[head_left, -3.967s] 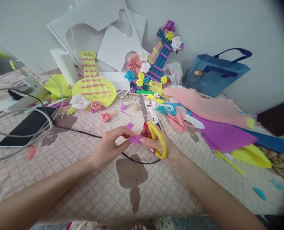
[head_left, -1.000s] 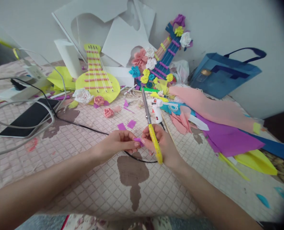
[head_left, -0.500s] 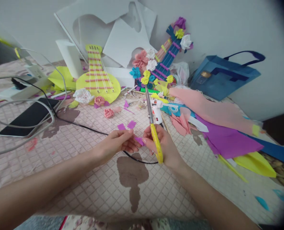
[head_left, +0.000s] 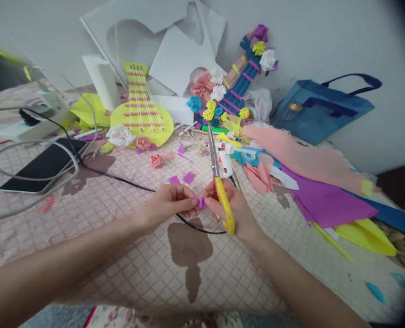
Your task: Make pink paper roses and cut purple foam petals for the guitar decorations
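Between my two hands is a small piece of purple crepe paper [head_left: 201,202]. My left hand [head_left: 175,202] pinches its left end between thumb and fingers. My right hand [head_left: 234,205] grips the right end with thumb and fingertip, and also holds scissors [head_left: 224,200] with yellow handles. The scissor blades look closed and point away from me. Two loose purple paper squares [head_left: 189,177] lie on the table just beyond my fingers. A pink paper rose [head_left: 156,160] sits farther off to the left.
A yellow paper guitar [head_left: 142,119] leans at the back, near a blue flower-covered guitar [head_left: 238,93]. Behind my right hand lies a white glue gun [head_left: 227,161]. Crepe paper sheets [head_left: 321,193] and a blue bag [head_left: 320,111] are right; a phone [head_left: 43,166] and cables are left.
My left fingers have closed in on the purple piece, which both hands now pinch and which looks folded or bunched. The scissors stay in my right hand. The view has shifted slightly.
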{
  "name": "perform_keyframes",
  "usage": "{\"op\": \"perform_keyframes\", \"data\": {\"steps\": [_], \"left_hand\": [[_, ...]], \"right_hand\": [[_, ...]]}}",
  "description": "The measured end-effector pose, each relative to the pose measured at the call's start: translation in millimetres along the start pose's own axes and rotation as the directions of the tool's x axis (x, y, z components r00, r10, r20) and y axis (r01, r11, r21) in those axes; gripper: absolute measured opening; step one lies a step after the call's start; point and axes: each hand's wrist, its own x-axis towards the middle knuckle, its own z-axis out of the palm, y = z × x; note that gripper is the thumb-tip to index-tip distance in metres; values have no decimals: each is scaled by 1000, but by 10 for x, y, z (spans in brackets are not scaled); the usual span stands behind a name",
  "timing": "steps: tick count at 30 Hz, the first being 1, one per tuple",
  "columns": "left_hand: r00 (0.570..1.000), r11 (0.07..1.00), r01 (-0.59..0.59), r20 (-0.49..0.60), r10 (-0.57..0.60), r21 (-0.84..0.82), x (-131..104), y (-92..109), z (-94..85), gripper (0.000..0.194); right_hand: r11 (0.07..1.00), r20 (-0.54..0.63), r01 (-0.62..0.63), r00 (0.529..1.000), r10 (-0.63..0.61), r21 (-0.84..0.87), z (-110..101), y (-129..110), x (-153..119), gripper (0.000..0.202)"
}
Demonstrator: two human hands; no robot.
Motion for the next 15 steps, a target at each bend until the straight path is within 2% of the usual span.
{"op": "perform_keyframes", "data": {"steps": [9, 15], "left_hand": [[1000, 1000, 14, -5, -14, -7, 2, -12, 2, 20], [1000, 1000, 15, -22, -15, 8, -1, 5, 9, 19]], "right_hand": [[1000, 2, -2, 1000, 2, 5, 1, 1, 1, 30], [999, -8, 40, 999, -40, -3, -10, 43, 8, 30]]}}
